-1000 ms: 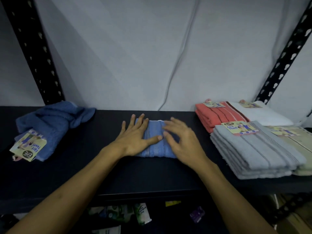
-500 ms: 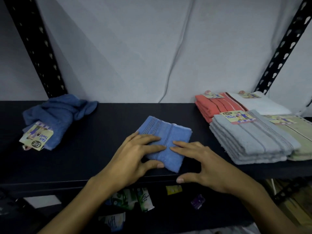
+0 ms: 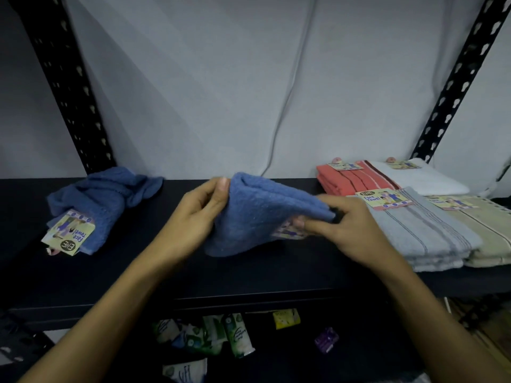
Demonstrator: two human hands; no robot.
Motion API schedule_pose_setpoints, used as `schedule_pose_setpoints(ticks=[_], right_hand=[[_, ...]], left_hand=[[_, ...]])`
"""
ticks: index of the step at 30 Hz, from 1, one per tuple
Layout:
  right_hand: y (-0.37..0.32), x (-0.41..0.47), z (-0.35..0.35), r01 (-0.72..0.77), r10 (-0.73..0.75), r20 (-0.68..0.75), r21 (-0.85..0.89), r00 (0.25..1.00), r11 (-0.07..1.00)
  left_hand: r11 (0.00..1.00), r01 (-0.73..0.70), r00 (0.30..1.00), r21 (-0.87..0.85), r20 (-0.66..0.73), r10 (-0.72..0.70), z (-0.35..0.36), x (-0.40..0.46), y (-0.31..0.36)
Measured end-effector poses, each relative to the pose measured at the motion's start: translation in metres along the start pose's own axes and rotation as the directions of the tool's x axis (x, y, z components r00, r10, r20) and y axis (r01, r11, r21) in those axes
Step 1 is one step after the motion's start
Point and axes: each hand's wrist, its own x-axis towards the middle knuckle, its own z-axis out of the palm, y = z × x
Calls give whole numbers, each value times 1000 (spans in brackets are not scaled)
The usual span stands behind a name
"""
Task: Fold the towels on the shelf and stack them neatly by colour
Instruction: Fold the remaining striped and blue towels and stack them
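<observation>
The left hand (image 3: 193, 217) and the right hand (image 3: 343, 230) are holding a folded blue towel (image 3: 257, 217) above the black shelf (image 3: 249, 277), each pinching one side of it. A crumpled blue towel (image 3: 102, 197) with an "ENE Face Towel" label (image 3: 69, 236) is lying at the left. At the right, folded stacks are sitting close together: coral towels (image 3: 343, 181), a white towel (image 3: 420, 181), grey towels (image 3: 425, 233) and beige towels (image 3: 486, 230). Small packets (image 3: 221, 333) are lying below.

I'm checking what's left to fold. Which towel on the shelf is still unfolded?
The dark blue towel crumpled at the shelf's left end, label hanging out. The coral, white, grey and beige ones at the right lie flat and folded.
</observation>
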Motion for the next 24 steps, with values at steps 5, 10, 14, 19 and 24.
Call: schedule_pose_setpoints(ticks=[5,10,14,19,24], right_hand=[[-32,36,-8,-46,42,41,102,998,994],[-32,83,-16,-198,245,216,-218,945,956],[-20,124,-9,-235,387,322,-422,864,876],[-6,145,39,-75,384,359,-641,850,764],[7,108,58,10,273,204,-817,940,577]], left_hand=[[981,-43,999,192,11,42,-7,20,32],[854,47,999,518,-46,-26,2,37,16],[812,145,988,565,-127,-88,27,24,-7],[720,281,958,634,-141,-250,32,19,-39],[669,220,973,710,-112,-202,21,17,-48]])
